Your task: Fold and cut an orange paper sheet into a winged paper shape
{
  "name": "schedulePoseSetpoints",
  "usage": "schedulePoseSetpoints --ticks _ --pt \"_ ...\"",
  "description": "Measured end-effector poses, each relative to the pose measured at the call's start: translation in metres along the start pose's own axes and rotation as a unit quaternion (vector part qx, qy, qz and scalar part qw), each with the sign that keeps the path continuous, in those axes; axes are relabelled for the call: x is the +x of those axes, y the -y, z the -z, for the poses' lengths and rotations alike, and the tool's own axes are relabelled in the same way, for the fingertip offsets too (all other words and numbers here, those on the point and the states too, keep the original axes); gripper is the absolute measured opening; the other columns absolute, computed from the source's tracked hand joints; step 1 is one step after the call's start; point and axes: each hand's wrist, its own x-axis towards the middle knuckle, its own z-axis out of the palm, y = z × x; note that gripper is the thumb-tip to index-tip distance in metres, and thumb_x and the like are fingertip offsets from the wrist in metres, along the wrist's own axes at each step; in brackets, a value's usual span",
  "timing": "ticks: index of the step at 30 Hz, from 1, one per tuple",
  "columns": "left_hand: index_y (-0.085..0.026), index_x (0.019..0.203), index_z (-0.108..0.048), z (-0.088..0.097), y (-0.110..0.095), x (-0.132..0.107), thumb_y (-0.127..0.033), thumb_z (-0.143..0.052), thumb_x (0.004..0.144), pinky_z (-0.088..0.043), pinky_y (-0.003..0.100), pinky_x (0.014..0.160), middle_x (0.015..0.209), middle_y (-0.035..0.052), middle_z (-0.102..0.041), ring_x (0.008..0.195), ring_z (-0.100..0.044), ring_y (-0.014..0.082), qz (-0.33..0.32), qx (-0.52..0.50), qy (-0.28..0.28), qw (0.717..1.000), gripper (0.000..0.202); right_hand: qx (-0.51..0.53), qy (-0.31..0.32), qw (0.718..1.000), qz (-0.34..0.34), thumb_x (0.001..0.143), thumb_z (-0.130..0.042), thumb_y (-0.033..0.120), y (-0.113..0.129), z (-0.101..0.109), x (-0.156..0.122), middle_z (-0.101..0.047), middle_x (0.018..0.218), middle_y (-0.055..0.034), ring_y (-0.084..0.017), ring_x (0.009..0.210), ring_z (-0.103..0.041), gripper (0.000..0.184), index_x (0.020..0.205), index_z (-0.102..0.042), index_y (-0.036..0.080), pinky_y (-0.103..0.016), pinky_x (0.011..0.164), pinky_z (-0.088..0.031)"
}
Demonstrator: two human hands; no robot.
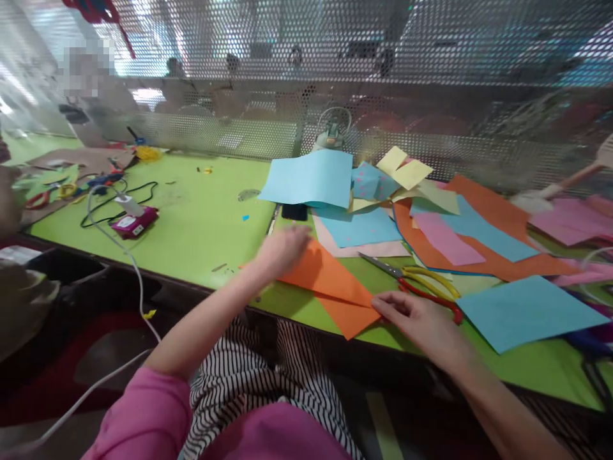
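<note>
Folded orange sheet (330, 275) at the green table's (205, 198) near edge.
Our right hand (416, 316) pinches its right corner; our left hand (285, 246) is blurred over its left end, finger state unclear. We judge aligned edges and a steady corner keep creases true. Coloured papers (531, 313) crowd the right; perforated metal screen (191, 128) behind.
</note>
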Motion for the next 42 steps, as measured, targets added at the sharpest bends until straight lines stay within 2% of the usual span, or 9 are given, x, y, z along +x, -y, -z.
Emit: schedulePoseSetpoints --ticks 2,4,7,10,20,31,36,39,42 --pt "-0.018 0.132 -0.053 -0.020 -0.016 -0.021 -0.039 -0.047 0.095 -0.042 0.036 0.101 0.137 0.0089 -0.057 0.124 -0.053 0.0244 -0.073 0.000 0.039 0.997 0.042 -0.109 -0.086 0.988 0.064 0.086 -0.042 0.060 -0.005 -0.005 0.001 -0.075 0.077 -0.0091 -0.027 0.069 -0.069 0.049 0.089 -0.072 0.020 -0.037 0.061 -0.049" --pt "-0.013 0.140 -0.044 -0.039 -0.027 -0.037 -0.047 -0.039 0.097 -0.030 0.045 0.112 0.149 0.0106 -0.043 0.139 -0.036 0.0288 -0.139 0.035 0.087 0.986 0.055 -0.195 -0.161 0.952 0.174 0.090 -0.038 0.056 -0.006 -0.015 0.003 -0.074 0.101 -0.0148 -0.031 0.091 -0.069 0.054 0.111 -0.067 0.016 -0.045 0.077 -0.050" --pt "-0.012 0.147 -0.033 -0.055 -0.031 -0.046 -0.053 -0.029 0.098 -0.022 0.046 0.116 0.156 0.0101 -0.032 0.144 -0.027 0.0269 -0.135 0.058 0.097 0.984 0.064 -0.251 -0.141 0.899 0.329 0.093 -0.035 0.056 -0.006 -0.039 0.004 -0.057 0.136 -0.0181 -0.031 0.122 -0.056 0.067 0.145 -0.039 0.013 -0.049 0.099 -0.042" --pt "-0.009 0.148 -0.030 -0.058 -0.025 -0.048 -0.062 -0.025 0.096 -0.021 0.043 0.117 0.156 0.0119 -0.030 0.146 -0.023 0.0243 -0.128 0.069 0.092 0.985 0.075 -0.278 -0.128 0.876 0.373 0.093 -0.033 0.059 -0.009 -0.062 0.001 -0.050 0.142 -0.0214 -0.032 0.128 -0.050 0.083 0.154 -0.011 0.008 -0.049 0.102 -0.041" --pt "-0.003 0.148 -0.027 -0.039 -0.002 -0.097 -0.084 -0.011 0.078 -0.013 0.039 0.120 0.155 0.0161 -0.029 0.146 -0.023 0.0278 -0.125 0.072 0.061 0.988 0.108 -0.308 -0.158 0.874 0.342 0.091 -0.026 0.065 -0.029 -0.056 -0.028 -0.055 0.134 -0.0248 -0.039 0.113 -0.061 0.086 0.155 -0.008 0.010 -0.064 0.109 -0.022" --pt "0.001 0.146 -0.029 -0.015 0.034 -0.135 -0.085 -0.023 0.078 -0.018 0.050 0.118 0.147 0.0224 -0.042 0.142 -0.031 0.0335 -0.067 0.164 -0.010 0.984 0.110 -0.285 -0.129 0.893 0.322 0.089 -0.035 0.066 -0.028 -0.054 -0.035 -0.049 0.142 -0.0224 -0.038 0.123 -0.054 0.090 0.155 -0.004 0.012 -0.067 0.107 -0.025" --pt "-0.011 0.148 -0.032 -0.006 0.014 -0.133 -0.062 -0.045 0.090 -0.025 0.050 0.115 0.154 0.0161 -0.033 0.143 -0.028 0.0335 -0.090 0.164 -0.033 0.982 0.078 -0.234 -0.141 0.920 0.279 0.094 -0.039 0.047 -0.035 -0.024 -0.033 -0.046 0.147 -0.0153 -0.031 0.131 -0.048 0.067 0.152 -0.023 0.018 -0.052 0.103 -0.041" --pt "-0.015 0.142 -0.041 -0.012 -0.011 -0.120 -0.051 -0.047 0.093 -0.028 0.048 0.114 0.150 0.0119 -0.042 0.141 -0.032 0.0304 -0.146 0.128 -0.045 0.980 0.061 -0.273 -0.217 0.906 0.239 0.094 -0.042 0.035 -0.053 0.001 -0.020 -0.060 0.132 -0.0164 -0.030 0.116 -0.060 0.052 0.142 -0.042 0.014 -0.047 0.096 -0.046" --pt "-0.017 0.138 -0.046 -0.024 -0.035 -0.104 -0.046 -0.046 0.095 -0.029 0.047 0.114 0.145 0.0085 -0.050 0.138 -0.038 0.0267 -0.206 0.088 -0.034 0.974 0.051 -0.331 -0.210 0.903 0.175 0.092 -0.038 0.026 -0.073 0.018 -0.008 -0.067 0.119 -0.0197 -0.034 0.101 -0.066 0.046 0.131 -0.053 0.008 -0.049 0.085 -0.049"
